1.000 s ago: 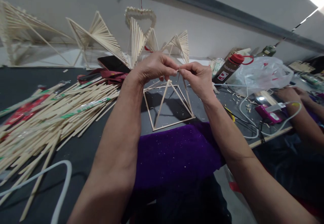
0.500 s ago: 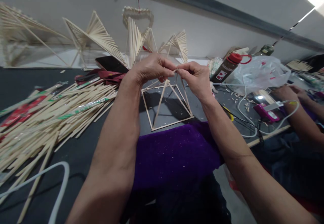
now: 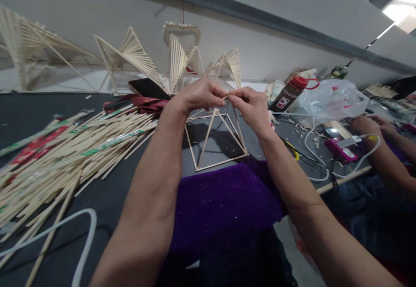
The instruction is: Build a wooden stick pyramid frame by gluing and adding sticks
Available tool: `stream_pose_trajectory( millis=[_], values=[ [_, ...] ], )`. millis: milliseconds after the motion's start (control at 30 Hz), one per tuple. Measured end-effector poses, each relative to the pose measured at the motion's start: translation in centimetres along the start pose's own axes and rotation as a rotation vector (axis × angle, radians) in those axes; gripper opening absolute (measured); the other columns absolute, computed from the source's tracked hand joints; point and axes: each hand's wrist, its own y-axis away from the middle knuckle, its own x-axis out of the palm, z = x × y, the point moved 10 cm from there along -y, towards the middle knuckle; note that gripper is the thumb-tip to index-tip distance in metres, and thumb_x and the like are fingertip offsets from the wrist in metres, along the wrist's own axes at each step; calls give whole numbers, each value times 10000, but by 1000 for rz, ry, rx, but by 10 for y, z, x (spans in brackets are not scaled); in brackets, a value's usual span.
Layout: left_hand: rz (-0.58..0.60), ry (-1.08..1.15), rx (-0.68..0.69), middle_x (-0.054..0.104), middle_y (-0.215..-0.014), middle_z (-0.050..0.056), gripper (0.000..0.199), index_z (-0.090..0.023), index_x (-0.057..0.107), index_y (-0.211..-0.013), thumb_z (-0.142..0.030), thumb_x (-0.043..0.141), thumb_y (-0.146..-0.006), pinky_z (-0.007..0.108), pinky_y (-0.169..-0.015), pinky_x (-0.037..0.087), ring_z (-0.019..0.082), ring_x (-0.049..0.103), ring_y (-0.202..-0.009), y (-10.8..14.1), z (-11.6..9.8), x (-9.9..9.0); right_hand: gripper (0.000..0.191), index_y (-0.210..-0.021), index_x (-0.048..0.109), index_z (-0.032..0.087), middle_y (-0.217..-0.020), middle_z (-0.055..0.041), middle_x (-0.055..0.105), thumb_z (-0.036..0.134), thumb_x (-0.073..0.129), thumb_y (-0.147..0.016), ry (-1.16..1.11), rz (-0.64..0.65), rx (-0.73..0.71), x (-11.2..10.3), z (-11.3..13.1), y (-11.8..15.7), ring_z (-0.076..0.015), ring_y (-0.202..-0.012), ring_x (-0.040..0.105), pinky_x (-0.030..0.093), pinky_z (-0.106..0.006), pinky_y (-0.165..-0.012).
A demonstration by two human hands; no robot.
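Note:
Thin wooden sticks form a frame (image 3: 221, 163) with a square base and slanted sticks that meet at raised peaks. It stands on the dark table, just beyond a purple cloth (image 3: 227, 191). Above its far peak, my left hand (image 3: 201, 94) and my right hand (image 3: 251, 105) meet fingertip to fingertip. Both are closed in a pinch on a thin wooden stick (image 3: 225, 98), of which only a small pale bit shows between the fingers. Whether that stick is joined to the frame is hidden by the fingers. The nearer peak stands free, just below my left fingers.
A heap of loose wooden sticks (image 3: 97, 148) and a white cable (image 3: 92, 222) lie on the left. Finished stick models (image 3: 130, 55) line the wall behind. To the right are a dark bottle (image 3: 289, 94), a plastic bag (image 3: 331, 98), a magenta device (image 3: 341, 149) and another person's hands (image 3: 367, 127).
The view has tilted slightly, so everything sits a little lower in the picture. Both hands keep their pinch at the top of the stick frame.

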Motion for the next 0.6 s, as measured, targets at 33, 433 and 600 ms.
stream_pose_trajectory(
  millis=[33,433,600],
  values=[
    [-15,-20,25,467,-508,-52,151,-148,778,-798,-204,677,-699,232,-529,308,79,399,-496,-2,1,-1,135,-849,786,198,-799,5,748,238,657,-840,5,3,5,0,0,0,-126,-734,639,471,-276,-707],
    [-69,-222,119,357,-506,-45,186,-137,661,-572,-274,672,-698,277,-537,190,91,330,-532,-7,-1,1,137,-856,784,201,-793,9,742,231,651,-843,-11,9,-9,1,1,0,-120,-731,632,467,-275,-712],
    [-97,-252,94,390,-508,-37,228,-135,644,-564,-309,664,-710,272,-541,207,91,362,-538,-10,6,0,137,-856,781,190,-800,-2,747,242,654,-843,-24,13,-4,3,-3,0,-123,-749,648,482,-278,-725]
  ],
)
